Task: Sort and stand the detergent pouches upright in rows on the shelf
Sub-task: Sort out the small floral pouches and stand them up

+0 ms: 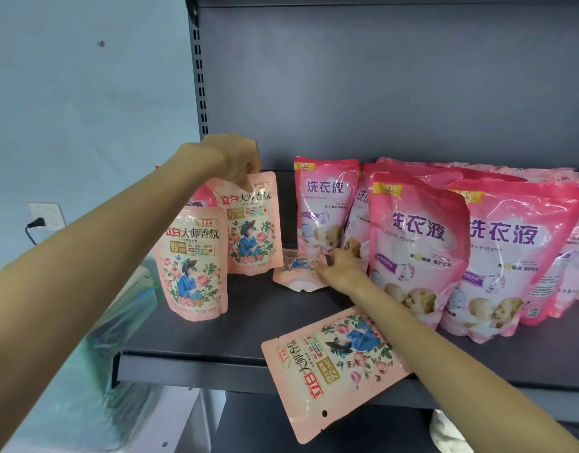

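Peach pouch (253, 223) stands on the shelf (190, 341), left hand (237, 161) pinching its top; right hand (342, 269) grips a fallen pouch (296, 273) mid-shelf.

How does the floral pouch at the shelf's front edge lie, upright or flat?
Flat. The floral pouch lies face up on the shelf, print sideways, overhanging the edge.

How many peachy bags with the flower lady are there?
4. The front-left pouch stands; the second pouch stands behind it, pinched by the left hand; the fallen pouch lies at the right hand; the flat pouch overhangs the shelf edge. Others may be hidden.
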Demonstrator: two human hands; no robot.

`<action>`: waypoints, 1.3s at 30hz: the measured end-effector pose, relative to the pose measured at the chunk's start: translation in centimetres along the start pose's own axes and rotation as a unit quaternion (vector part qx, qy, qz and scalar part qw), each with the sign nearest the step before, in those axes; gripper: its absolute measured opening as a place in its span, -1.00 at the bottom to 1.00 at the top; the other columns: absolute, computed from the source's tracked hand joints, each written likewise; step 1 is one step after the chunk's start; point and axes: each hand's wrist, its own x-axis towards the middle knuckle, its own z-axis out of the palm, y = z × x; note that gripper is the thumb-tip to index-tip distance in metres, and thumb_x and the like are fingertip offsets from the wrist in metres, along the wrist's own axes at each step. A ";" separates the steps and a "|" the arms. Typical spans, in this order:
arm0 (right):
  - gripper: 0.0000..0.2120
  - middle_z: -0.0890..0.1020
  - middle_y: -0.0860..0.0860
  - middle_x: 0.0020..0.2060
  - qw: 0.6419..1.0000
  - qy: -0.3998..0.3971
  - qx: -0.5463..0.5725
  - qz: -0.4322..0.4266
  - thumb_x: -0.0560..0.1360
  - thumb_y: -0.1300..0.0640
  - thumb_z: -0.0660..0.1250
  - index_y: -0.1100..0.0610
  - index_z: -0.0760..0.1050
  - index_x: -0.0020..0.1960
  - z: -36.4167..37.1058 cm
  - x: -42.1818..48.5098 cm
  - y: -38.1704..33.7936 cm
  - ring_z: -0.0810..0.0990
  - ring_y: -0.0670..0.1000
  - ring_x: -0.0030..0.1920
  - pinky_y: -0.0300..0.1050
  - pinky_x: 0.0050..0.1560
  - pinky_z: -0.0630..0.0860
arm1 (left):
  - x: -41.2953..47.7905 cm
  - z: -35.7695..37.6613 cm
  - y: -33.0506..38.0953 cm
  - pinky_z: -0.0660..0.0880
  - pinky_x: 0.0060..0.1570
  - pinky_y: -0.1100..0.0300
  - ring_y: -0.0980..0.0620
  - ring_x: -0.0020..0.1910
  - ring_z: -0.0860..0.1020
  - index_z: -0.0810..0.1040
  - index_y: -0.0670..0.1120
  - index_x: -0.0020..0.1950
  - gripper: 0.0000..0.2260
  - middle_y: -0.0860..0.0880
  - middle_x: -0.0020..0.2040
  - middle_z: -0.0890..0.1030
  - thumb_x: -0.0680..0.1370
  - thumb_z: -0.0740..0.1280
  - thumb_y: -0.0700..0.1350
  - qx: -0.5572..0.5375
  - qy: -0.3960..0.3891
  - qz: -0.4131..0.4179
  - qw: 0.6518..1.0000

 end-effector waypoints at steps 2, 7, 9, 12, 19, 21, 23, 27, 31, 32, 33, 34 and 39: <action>-0.69 0.49 0.08 -0.02 0.999 -0.005 0.002 0.032 0.57 0.15 0.22 0.27 0.40 0.26 0.3 0.6 -0.2 0.48 0.10 0.10 -0.22 -0.07 0.31 | 0.2 0.4 -0.2 0.54 -0.02 0.00 -0.07 -0.04 0.58 0.63 -0.09 -0.07 -0.83 -0.02 -0.09 0.65 0.43 0.45 -0.02 0.006 -0.008 -0.004 1.000; -0.48 0.41 0.16 0.33 0.996 -0.005 0.041 0.084 0.53 0.12 0.31 0.26 0.26 0.41 0.6 1.7 -0.3 0.39 0.13 0.32 -0.13 0.24 0.35 | 0.6 0.8 -1.0 0.53 -0.01 -0.01 -0.06 -0.02 0.58 0.61 -0.05 -0.06 -0.85 -0.01 -0.07 0.65 0.44 0.43 -0.01 -0.006 0.000 -0.004 1.000; -0.44 0.38 0.16 0.35 0.994 -0.012 0.058 0.094 0.50 0.13 0.35 0.26 0.25 0.42 0.5 2.1 -0.5 0.38 0.12 0.33 -0.14 0.25 0.34 | 0.8 1.3 -0.8 0.53 0.00 -0.01 -0.05 -0.01 0.57 0.62 -0.05 -0.02 -0.83 0.01 -0.05 0.64 0.44 0.43 -0.02 -0.011 -0.001 0.000 1.000; -0.38 0.37 0.16 0.36 0.992 -0.027 0.066 0.109 0.47 0.10 0.39 0.26 0.23 0.41 0.7 2.6 -0.8 0.36 0.12 0.35 -0.14 0.27 0.33 | 0.9 2.3 -0.3 0.47 -0.10 0.06 -0.03 -0.06 0.52 0.60 -0.07 -0.01 -0.83 0.01 -0.12 0.57 0.45 0.42 -0.04 -0.003 -0.008 0.011 1.000; -0.26 0.40 0.16 0.33 0.976 -0.025 0.159 0.148 0.35 0.14 0.51 0.29 0.22 0.39 1.4 3.6 -0.1 0.38 0.13 0.33 -0.15 0.31 0.33 | 1.0 2.6 -0.9 0.38 -0.20 0.09 -0.04 -0.15 0.46 0.42 -0.02 -0.29 -0.78 0.03 -0.25 0.47 0.46 0.42 -0.04 0.024 -0.003 -0.003 1.000; -0.19 0.46 0.17 0.28 0.959 -0.021 0.233 0.159 0.25 0.21 0.58 0.29 0.25 0.37 1.7 4.3 0.6 0.45 0.14 0.27 -0.03 0.30 0.41 | 1.0 2.7 -0.8 0.36 -0.20 0.10 -0.05 -0.14 0.46 0.45 -0.04 -0.24 -0.81 0.00 -0.17 0.50 0.46 0.42 -0.03 0.040 0.009 -0.008 0.999; -0.28 0.53 0.18 0.20 0.941 -0.022 0.290 0.171 0.25 0.31 0.56 0.30 0.31 0.33 1.9 4.8 0.9 0.55 0.11 0.15 -0.04 0.11 0.55 | 1.0 2.8 -0.6 0.35 -0.20 0.11 -0.06 -0.14 0.46 0.54 -0.11 -0.08 -0.82 -0.06 -0.05 0.55 0.46 0.42 -0.03 0.058 0.017 -0.019 0.998; -0.51 0.61 0.15 -0.07 0.912 -0.043 0.360 0.193 0.37 0.42 0.42 0.31 0.36 0.25 1.3 3.6 0.4 0.59 0.02 -0.23 -0.18 -0.50 0.54 | 1.1 3.1 0.1 0.35 -0.22 0.11 -0.08 -0.15 0.46 0.58 -0.15 0.04 -0.75 -0.10 0.04 0.58 0.46 0.42 -0.03 0.092 0.007 -0.034 0.995; -0.50 0.58 0.14 -0.20 0.877 -0.029 0.429 0.214 0.40 0.51 0.32 0.27 0.32 0.28 1.4 3.3 0.8 0.57 0.05 -0.30 -0.16 -0.60 0.52 | 1.4 3.1 1.1 0.35 -0.19 0.12 -0.06 -0.08 0.48 0.54 -0.13 0.13 -0.72 -0.09 0.09 0.57 0.47 0.41 -0.04 0.101 -0.008 -0.029 0.994; -0.51 0.59 0.15 -0.15 0.868 -0.025 0.447 0.215 0.40 0.52 0.31 0.28 0.35 0.30 1.4 3.3 0.7 0.57 0.05 -0.29 -0.15 -0.59 0.53 | 1.5 3.1 1.3 0.35 -0.18 0.12 -0.05 -0.08 0.48 0.53 -0.13 0.14 -0.71 -0.09 0.09 0.56 0.48 0.40 -0.04 0.101 -0.013 -0.027 0.994; -0.54 0.59 0.17 -0.09 0.862 -0.024 0.462 0.209 0.41 0.52 0.30 0.30 0.39 0.28 1.4 3.2 0.5 0.57 0.06 -0.28 -0.15 -0.56 0.55 | 1.5 3.1 1.3 0.35 -0.17 0.12 -0.06 -0.06 0.49 0.53 -0.12 0.17 -0.69 -0.09 0.09 0.56 0.48 0.40 -0.04 0.099 -0.015 -0.027 0.995; -0.57 0.60 0.19 -0.04 0.858 -0.028 0.472 0.199 0.42 0.51 0.29 0.30 0.44 0.26 1.4 3.1 0.3 0.58 0.06 -0.26 -0.16 -0.52 0.56 | 1.6 3.0 1.3 0.35 -0.16 0.12 -0.07 -0.02 0.51 0.53 -0.12 0.19 -0.68 -0.09 0.10 0.56 0.49 0.39 -0.03 0.097 -0.017 -0.030 0.995; -0.58 0.61 0.17 0.08 0.865 -0.028 0.486 0.124 0.42 0.49 0.30 0.24 0.50 0.24 1.5 2.6 -0.2 0.61 0.14 -0.03 -0.16 -0.29 0.60 | 1.8 3.3 0.9 0.35 -0.15 0.11 -0.07 -0.05 0.50 0.52 -0.11 0.20 -0.70 -0.08 0.09 0.56 0.54 0.31 0.01 0.069 -0.031 -0.037 0.996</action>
